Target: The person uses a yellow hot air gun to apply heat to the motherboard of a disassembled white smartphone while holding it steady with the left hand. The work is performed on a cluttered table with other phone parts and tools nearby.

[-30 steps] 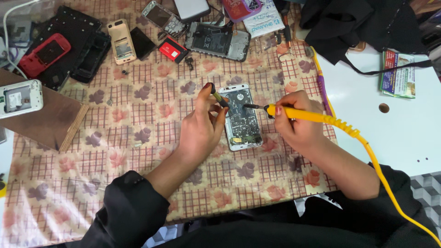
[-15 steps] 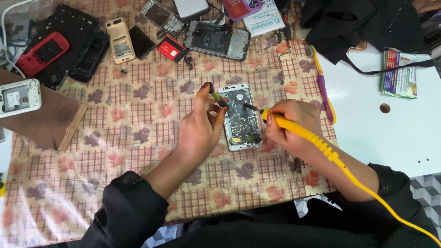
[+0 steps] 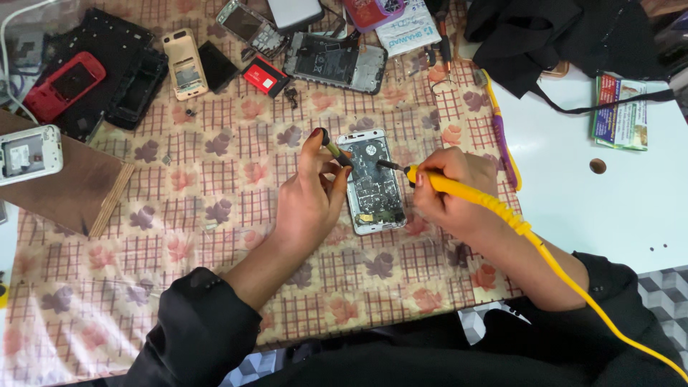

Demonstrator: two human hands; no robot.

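Opened white phone (image 3: 373, 183) lies face down mid-desk on the flowered checked cloth (image 3: 179, 236), its board bare. Yellow soldering iron (image 3: 459, 190) has its tip right on the board near the top; best kept light and steady, I'd say, touching only that one spot. Right hand (image 3: 448, 197) is closed round the iron's grip like a pen. Left hand (image 3: 308, 204) pinches a thin dark tool (image 3: 335, 152) at the phone's upper left edge, other fingers curled

Bright, even overhead light, soft shadows, mostly sharp picture.
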